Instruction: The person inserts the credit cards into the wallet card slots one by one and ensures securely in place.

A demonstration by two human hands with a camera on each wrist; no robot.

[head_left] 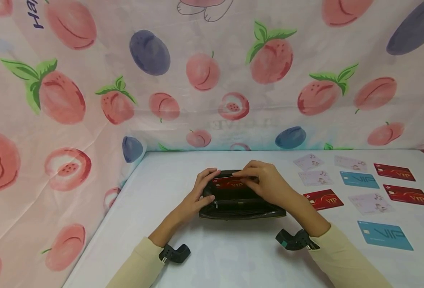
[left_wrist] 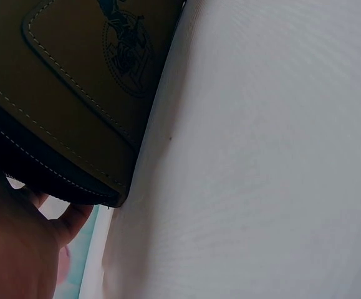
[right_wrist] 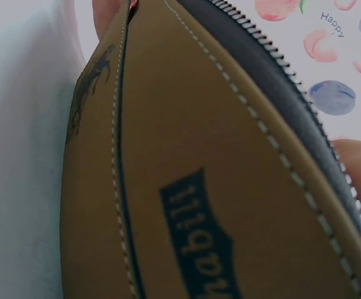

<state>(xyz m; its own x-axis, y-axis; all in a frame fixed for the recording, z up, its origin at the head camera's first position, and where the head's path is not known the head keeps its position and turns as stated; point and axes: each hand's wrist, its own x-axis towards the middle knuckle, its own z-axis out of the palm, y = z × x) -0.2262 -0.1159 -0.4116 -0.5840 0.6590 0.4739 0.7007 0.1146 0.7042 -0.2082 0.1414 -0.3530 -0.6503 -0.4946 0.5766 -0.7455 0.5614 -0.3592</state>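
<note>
A zip wallet (head_left: 242, 207) stands opened in the middle of the table, its dark inside facing up. In the wrist views its outside is brown, with white stitching (right_wrist: 255, 115) and dark print. My left hand (head_left: 193, 200) holds the wallet's left end, thumb at the inner edge and fingers behind. A red VIP card (head_left: 224, 183) sits partly inside the wallet along its back side. With thumb and fingertips, my right hand (head_left: 266, 182) pinches the top edge of this card near its right end. The card's lower part is hidden in the wallet.
To the right lie several cards on the white table: red VIP cards (head_left: 408, 195), blue VIP cards (head_left: 384, 235) and pale pink patterned cards (head_left: 370, 203). One red card (head_left: 325, 199) lies close by my right forearm. A fruit-print cloth (head_left: 204, 108) hangs behind and at the left.
</note>
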